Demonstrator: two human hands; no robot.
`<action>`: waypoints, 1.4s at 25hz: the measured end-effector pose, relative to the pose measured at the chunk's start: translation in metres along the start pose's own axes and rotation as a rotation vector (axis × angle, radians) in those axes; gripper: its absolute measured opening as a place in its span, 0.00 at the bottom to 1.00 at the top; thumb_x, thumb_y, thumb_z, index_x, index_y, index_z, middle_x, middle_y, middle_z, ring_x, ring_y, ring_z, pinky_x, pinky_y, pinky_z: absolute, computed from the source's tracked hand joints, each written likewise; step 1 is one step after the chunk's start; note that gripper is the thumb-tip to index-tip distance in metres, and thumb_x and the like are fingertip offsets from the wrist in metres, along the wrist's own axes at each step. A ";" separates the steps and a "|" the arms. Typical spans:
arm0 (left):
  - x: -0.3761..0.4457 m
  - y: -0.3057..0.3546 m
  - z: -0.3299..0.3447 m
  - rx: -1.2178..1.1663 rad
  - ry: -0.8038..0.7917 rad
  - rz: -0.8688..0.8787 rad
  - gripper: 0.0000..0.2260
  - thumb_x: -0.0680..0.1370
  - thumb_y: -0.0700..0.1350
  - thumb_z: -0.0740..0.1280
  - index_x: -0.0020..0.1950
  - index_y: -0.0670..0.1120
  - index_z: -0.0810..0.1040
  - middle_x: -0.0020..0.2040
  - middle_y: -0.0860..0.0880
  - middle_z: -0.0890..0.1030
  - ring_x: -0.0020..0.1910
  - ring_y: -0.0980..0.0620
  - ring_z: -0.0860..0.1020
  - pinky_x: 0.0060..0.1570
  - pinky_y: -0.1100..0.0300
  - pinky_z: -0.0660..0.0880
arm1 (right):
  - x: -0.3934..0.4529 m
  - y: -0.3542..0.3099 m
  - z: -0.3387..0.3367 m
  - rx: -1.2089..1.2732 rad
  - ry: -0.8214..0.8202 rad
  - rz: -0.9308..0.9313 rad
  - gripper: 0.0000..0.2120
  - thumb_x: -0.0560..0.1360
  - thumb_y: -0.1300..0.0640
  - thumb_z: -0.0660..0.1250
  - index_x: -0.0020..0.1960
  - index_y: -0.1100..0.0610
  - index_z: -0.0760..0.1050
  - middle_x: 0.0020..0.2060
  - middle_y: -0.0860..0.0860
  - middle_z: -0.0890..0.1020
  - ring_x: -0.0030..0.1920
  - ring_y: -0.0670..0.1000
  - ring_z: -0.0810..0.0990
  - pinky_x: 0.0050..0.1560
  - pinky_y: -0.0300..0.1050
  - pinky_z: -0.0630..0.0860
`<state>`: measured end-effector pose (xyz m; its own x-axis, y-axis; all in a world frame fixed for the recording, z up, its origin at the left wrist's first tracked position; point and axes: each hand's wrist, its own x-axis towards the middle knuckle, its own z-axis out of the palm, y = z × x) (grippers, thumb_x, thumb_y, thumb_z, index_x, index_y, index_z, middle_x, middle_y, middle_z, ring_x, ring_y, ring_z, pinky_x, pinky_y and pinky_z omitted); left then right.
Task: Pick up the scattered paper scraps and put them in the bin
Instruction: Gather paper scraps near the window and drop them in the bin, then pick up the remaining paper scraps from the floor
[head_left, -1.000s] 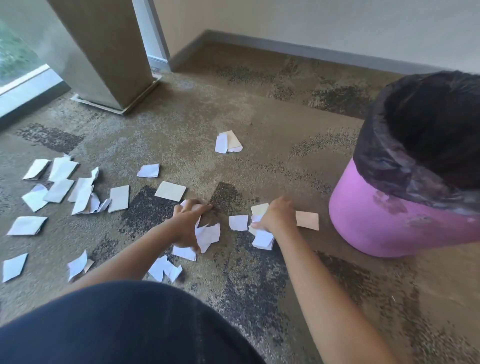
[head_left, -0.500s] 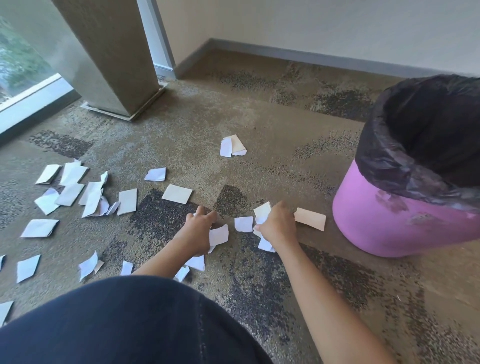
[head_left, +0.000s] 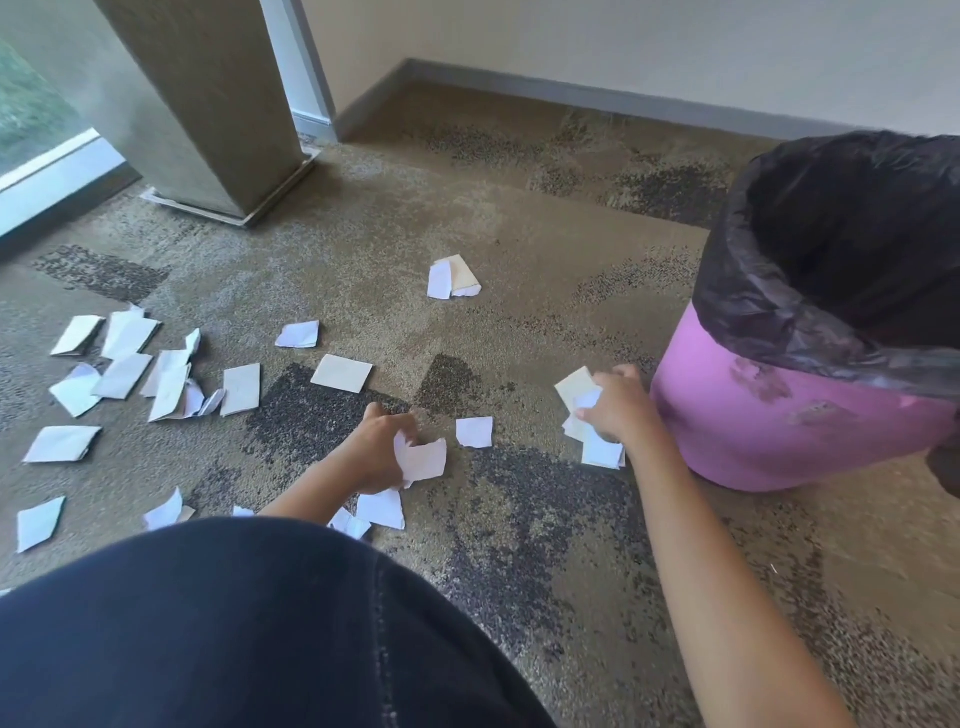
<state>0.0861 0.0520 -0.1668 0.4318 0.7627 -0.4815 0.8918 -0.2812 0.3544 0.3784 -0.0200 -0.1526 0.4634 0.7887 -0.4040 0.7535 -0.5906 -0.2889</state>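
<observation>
White and cream paper scraps lie scattered over the carpet, with a dense cluster (head_left: 124, 369) at the left. My left hand (head_left: 371, 452) is low over the floor, fingers closed on a white scrap (head_left: 423, 460). My right hand (head_left: 621, 408) grips a bunch of scraps (head_left: 587, 415) right beside the pink bin (head_left: 769, 431), which is lined with a black bag (head_left: 810, 260) and stands at the right. A single white scrap (head_left: 474, 431) lies between my hands. A cream scrap (head_left: 342, 372) lies just beyond my left hand, and a pair of scraps (head_left: 453, 278) lies farther out.
A square brown pillar (head_left: 208, 104) with a metal base stands at the back left, beside a glass window (head_left: 31, 114). A wall with grey skirting (head_left: 597, 98) runs along the back. My dark-clothed knee (head_left: 234, 634) fills the near left foreground.
My right hand has moved right toward the bin, taking up the cream scrap that lay there. My left hand has stayed in place, holding its scrap.
</observation>
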 end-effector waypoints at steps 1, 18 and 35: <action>0.000 0.001 0.000 -0.004 -0.006 0.001 0.23 0.65 0.37 0.78 0.57 0.46 0.75 0.56 0.46 0.67 0.52 0.46 0.72 0.51 0.54 0.75 | 0.000 0.003 0.001 -0.045 -0.018 0.017 0.29 0.76 0.51 0.70 0.72 0.59 0.67 0.72 0.58 0.64 0.68 0.58 0.69 0.65 0.49 0.68; -0.019 -0.029 -0.041 -0.465 0.111 -0.182 0.23 0.67 0.25 0.72 0.54 0.47 0.76 0.55 0.42 0.77 0.40 0.48 0.75 0.32 0.61 0.72 | -0.031 -0.057 0.015 0.144 -0.318 -0.349 0.33 0.73 0.54 0.74 0.71 0.49 0.60 0.65 0.50 0.73 0.55 0.54 0.78 0.49 0.49 0.76; -0.048 -0.037 -0.014 0.119 -0.148 -0.001 0.22 0.69 0.30 0.70 0.57 0.51 0.74 0.60 0.48 0.65 0.55 0.47 0.74 0.54 0.54 0.79 | -0.031 -0.094 0.071 -0.139 -0.162 -0.217 0.17 0.74 0.60 0.71 0.62 0.61 0.73 0.60 0.57 0.79 0.59 0.58 0.78 0.45 0.43 0.69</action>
<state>0.0309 0.0343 -0.1457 0.4379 0.6714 -0.5979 0.8983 -0.3537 0.2607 0.2603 -0.0006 -0.1743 0.2122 0.8500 -0.4822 0.8887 -0.3730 -0.2664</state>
